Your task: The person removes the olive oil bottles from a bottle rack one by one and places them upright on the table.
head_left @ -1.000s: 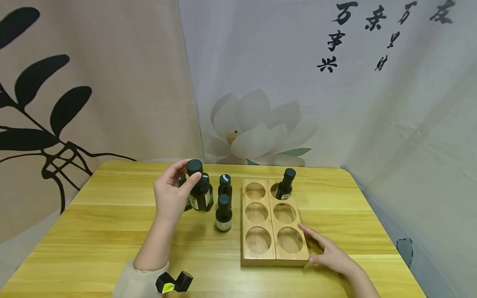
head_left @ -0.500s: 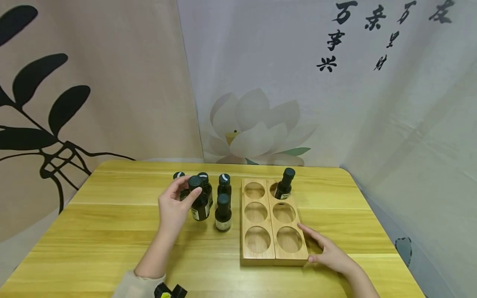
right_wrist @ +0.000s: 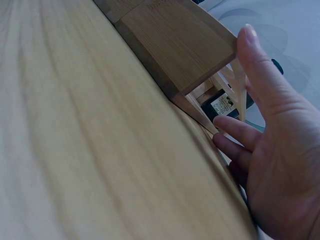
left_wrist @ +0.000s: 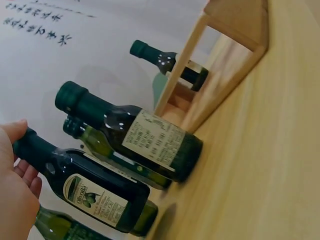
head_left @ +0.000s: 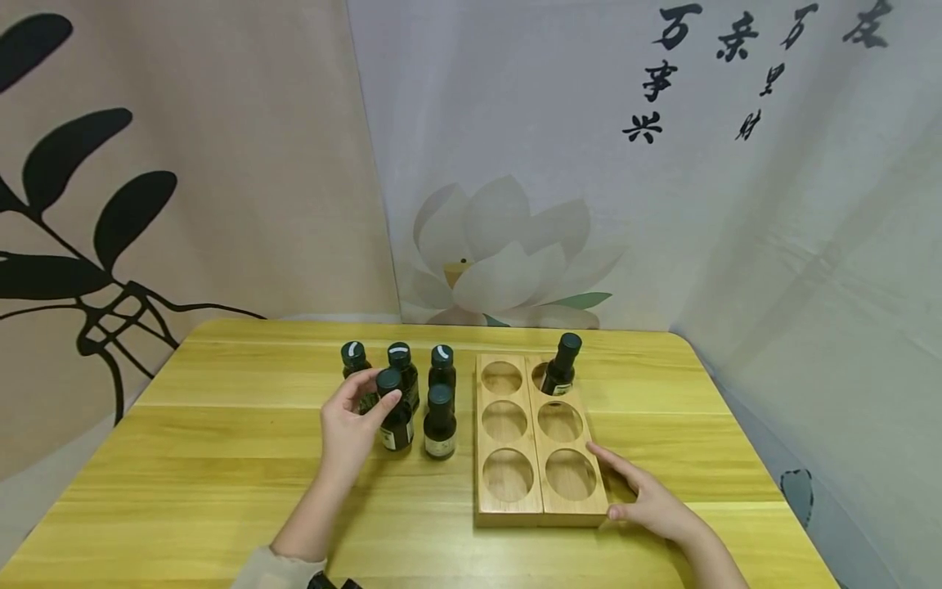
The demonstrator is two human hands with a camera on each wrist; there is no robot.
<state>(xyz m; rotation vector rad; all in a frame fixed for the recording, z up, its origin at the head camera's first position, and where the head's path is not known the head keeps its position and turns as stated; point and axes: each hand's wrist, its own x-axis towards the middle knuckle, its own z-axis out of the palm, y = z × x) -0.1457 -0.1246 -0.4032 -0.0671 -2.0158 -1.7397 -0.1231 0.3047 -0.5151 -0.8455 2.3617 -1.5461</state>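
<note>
My left hand (head_left: pixel 347 429) pinches a small dark olive oil bottle (head_left: pixel 397 429) by its green cap, thumb on one side and fingers on the other. Its oval-marked label (left_wrist: pixel 95 200) faces the camera in the left wrist view. Just right of it stands another dark bottle (head_left: pixel 440 425) with a pale label. My right hand (head_left: pixel 651 507) rests against the right side of a wooden bottle rack (head_left: pixel 508 519), fingers extended and thumb (right_wrist: pixel 260 70) at its near corner. One bottle (head_left: pixel 565 364) leans in the rack's far right hole.
Behind the held bottle stand several more green-capped bottles, including a left one (head_left: pixel 354 357), a middle one (head_left: pixel 401 358) and a right one (head_left: pixel 443 366). The wooden table (head_left: pixel 184 466) ends at a printed curtain (head_left: pixel 530 164).
My left hand has lowered the held bottle and brought it nearer and slightly right, in front of the others, level with the pale-labelled bottle. The right hand stays against the rack.
</note>
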